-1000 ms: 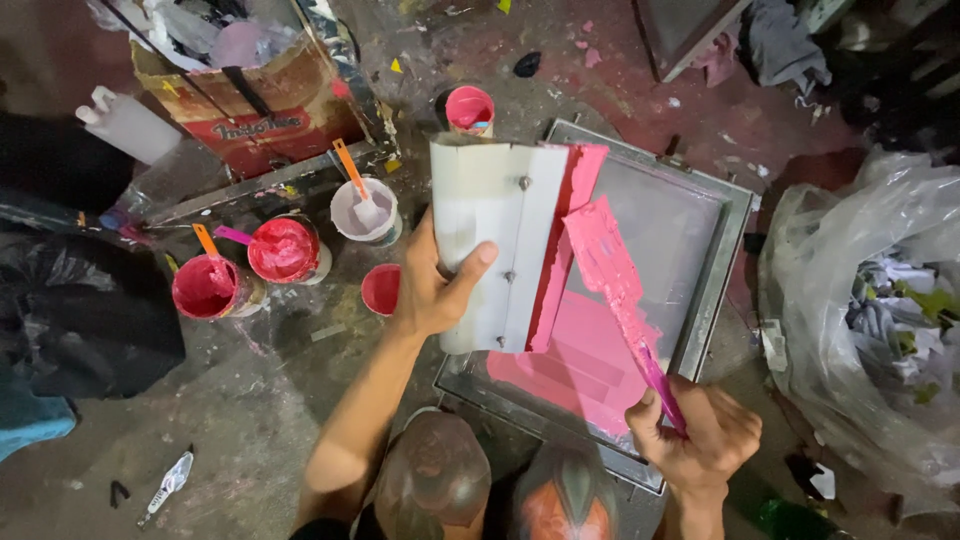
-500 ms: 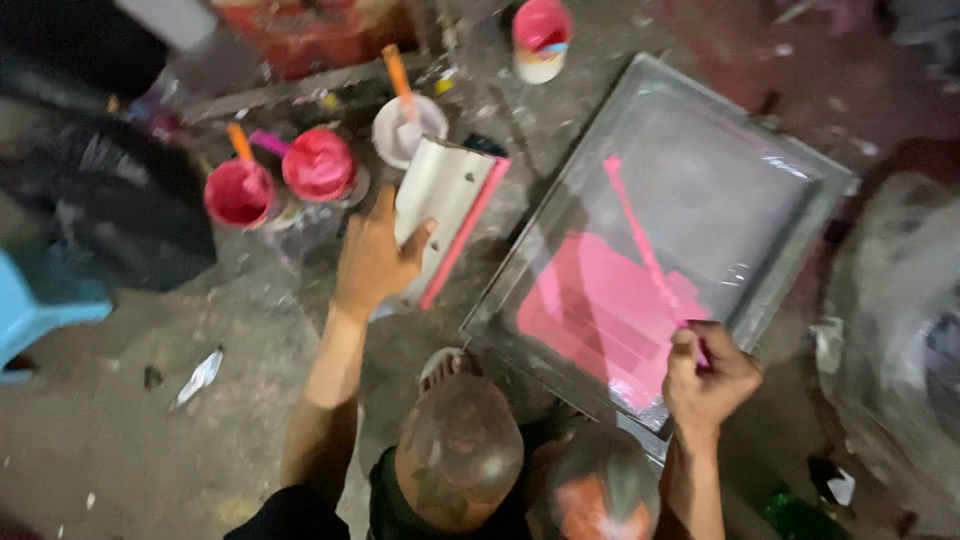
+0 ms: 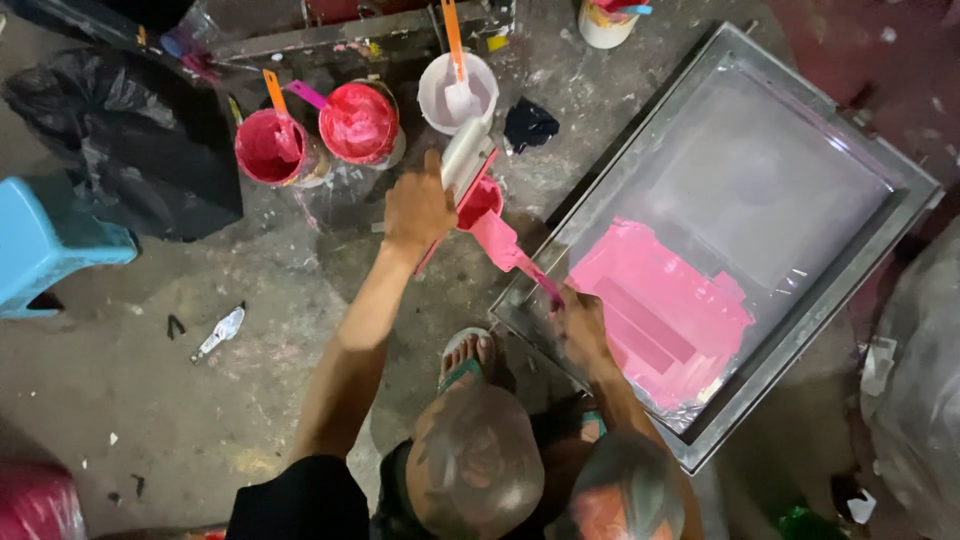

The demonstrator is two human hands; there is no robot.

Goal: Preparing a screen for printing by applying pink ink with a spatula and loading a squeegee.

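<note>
My left hand (image 3: 420,205) grips a white squeegee (image 3: 466,160) whose lower edge is loaded with pink ink, holding it over the floor just left of the screen frame (image 3: 800,330). My right hand (image 3: 585,330) holds a thin ink-covered scraper (image 3: 512,250) whose tip rests against the squeegee's pink edge. The metal-framed screen lies flat on the floor with a patch of pink ink (image 3: 660,320) at its near end. Two open tubs of pink ink (image 3: 270,150) (image 3: 360,125) and a white tub (image 3: 458,95) with an orange stick stand just beyond the squeegee.
A blue stool (image 3: 50,245) and a black plastic bag (image 3: 130,130) sit at the left. A black rag (image 3: 528,125) lies by the frame's far corner. A clear plastic bag (image 3: 920,400) bulges at the right. My sandalled foot (image 3: 470,360) is by the frame's near edge.
The squeegee has moved off the screen to the left, down near the tubs. My right hand has brought the scraper from the frame's near end up to the squeegee's edge.
</note>
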